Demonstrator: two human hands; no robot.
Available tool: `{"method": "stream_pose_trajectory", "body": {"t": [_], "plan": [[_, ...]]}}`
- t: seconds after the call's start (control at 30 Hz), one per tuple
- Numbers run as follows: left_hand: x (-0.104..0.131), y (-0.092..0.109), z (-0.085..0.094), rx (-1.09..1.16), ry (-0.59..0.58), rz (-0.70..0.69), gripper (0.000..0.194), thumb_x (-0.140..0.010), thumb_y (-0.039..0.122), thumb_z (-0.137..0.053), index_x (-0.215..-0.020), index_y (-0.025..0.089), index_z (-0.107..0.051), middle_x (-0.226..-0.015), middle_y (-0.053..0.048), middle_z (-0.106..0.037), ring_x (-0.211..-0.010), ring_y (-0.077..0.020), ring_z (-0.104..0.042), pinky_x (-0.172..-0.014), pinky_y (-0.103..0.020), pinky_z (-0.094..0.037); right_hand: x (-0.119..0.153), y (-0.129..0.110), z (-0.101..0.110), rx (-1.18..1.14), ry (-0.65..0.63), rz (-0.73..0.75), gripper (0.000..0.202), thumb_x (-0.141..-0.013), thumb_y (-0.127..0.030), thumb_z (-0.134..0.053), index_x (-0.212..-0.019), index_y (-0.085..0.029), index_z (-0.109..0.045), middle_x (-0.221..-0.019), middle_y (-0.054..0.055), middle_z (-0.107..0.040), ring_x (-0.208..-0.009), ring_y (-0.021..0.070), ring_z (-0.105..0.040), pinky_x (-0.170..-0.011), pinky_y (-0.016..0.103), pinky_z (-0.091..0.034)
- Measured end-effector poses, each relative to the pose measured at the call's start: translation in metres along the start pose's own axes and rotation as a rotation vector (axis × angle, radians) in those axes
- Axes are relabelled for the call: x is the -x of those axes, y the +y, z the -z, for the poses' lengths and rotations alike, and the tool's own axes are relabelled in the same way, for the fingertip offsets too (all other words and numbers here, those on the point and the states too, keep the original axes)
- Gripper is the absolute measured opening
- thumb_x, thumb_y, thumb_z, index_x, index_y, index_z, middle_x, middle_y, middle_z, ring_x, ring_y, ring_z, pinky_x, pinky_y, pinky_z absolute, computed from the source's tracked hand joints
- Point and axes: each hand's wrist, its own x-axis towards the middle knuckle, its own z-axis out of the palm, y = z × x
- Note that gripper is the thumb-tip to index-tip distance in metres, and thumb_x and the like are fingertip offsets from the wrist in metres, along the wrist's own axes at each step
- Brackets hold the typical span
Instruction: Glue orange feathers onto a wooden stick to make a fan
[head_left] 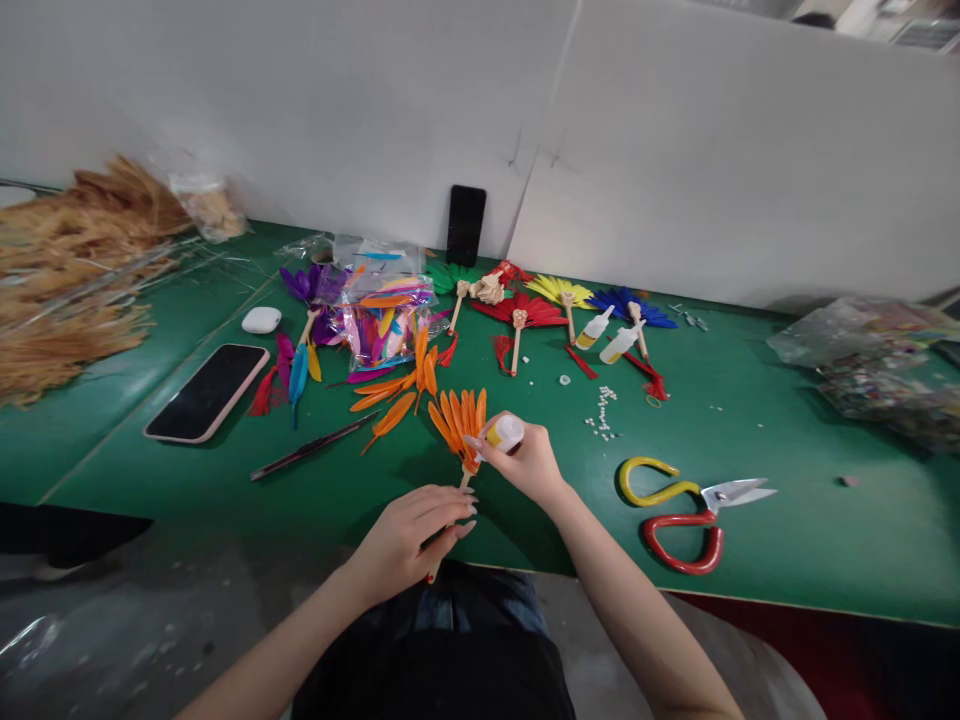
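A small feather fan with orange feathers (459, 415) and a thin wooden handle is upright in front of me. My left hand (412, 530) is closed around its handle near the table's front edge. In my right hand (532, 465) is a white glue bottle (507, 432) with a yellow label, tipped so its nozzle end meets the base of the feathers. My fingers partly hide the nozzle. Loose orange feathers (392, 420) lie just left of the fan, with dark tweezers (315, 445) beyond them.
Feather fans, including a red one (521, 312) and a blue one (630, 305), lie at the back beside two glue bottles (596, 328). Scissors (694, 500) rest at right, near small white beads (602, 410). A phone (208, 393) and raffia-like strands (75, 270) are at left.
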Motion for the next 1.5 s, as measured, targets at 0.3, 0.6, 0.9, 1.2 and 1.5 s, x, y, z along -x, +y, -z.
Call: {"method": "stream_pose_trajectory", "body": {"t": [0.3, 0.6, 0.9, 1.2, 1.5], "plan": [[-0.0011, 0.0003, -0.0014, -0.003, -0.021, 0.000, 0.026, -0.089, 0.011, -0.049, -0.112, 0.019, -0.058, -0.109, -0.008, -0.068, -0.108, -0.0197, -0.061, -0.092, -0.036, -0.051, -0.0019, -0.0027, 0.0030, 0.010, 0.076, -0.019, 0.032, -0.072, -0.050, -0.067, -0.069, -0.019, -0.060, -0.053, 0.001, -0.062, -0.046, 0.0135, -0.055, -0.044, 0.023, -0.040], [-0.0001, 0.0001, -0.0016, 0.010, -0.018, 0.016, 0.026, -0.088, 0.010, -0.051, -0.112, 0.020, -0.059, -0.109, -0.007, -0.068, -0.108, -0.0188, -0.061, -0.092, -0.035, -0.051, -0.0014, -0.0045, 0.0019, -0.014, 0.052, -0.008, 0.032, -0.073, -0.050, -0.066, -0.067, -0.018, -0.060, -0.053, 0.001, -0.061, -0.047, 0.0131, -0.055, -0.043, 0.022, -0.039], [-0.0024, 0.0016, -0.0014, 0.010, 0.005, 0.009, 0.023, -0.089, 0.012, -0.051, -0.109, 0.018, -0.060, -0.107, -0.007, -0.069, -0.105, -0.0182, -0.062, -0.090, -0.032, -0.052, -0.0024, -0.0001, 0.0034, -0.010, 0.101, 0.006, 0.034, -0.074, -0.050, -0.064, -0.068, -0.017, -0.060, -0.052, 0.000, -0.060, -0.043, 0.0107, -0.051, -0.042, 0.020, -0.038], [0.0000, -0.0005, -0.0024, 0.009, -0.002, 0.019, 0.024, -0.089, 0.011, -0.051, -0.109, 0.018, -0.061, -0.108, -0.007, -0.068, -0.106, -0.0180, -0.062, -0.091, -0.032, -0.052, -0.0025, 0.0014, 0.0035, -0.013, 0.139, 0.009, 0.032, -0.074, -0.048, -0.065, -0.066, -0.018, -0.058, -0.050, -0.001, -0.058, -0.041, 0.0099, -0.047, -0.041, 0.021, -0.038], [-0.0011, -0.0003, -0.0025, 0.018, 0.001, 0.027, 0.024, -0.090, 0.012, -0.049, -0.108, 0.018, -0.061, -0.108, -0.008, -0.069, -0.106, -0.0193, -0.062, -0.091, -0.034, -0.052, -0.0022, 0.0000, 0.0023, -0.011, 0.071, 0.009, 0.033, -0.073, -0.049, -0.066, -0.067, -0.017, -0.060, -0.052, 0.000, -0.060, -0.043, 0.0102, -0.050, -0.043, 0.020, -0.039]]}}
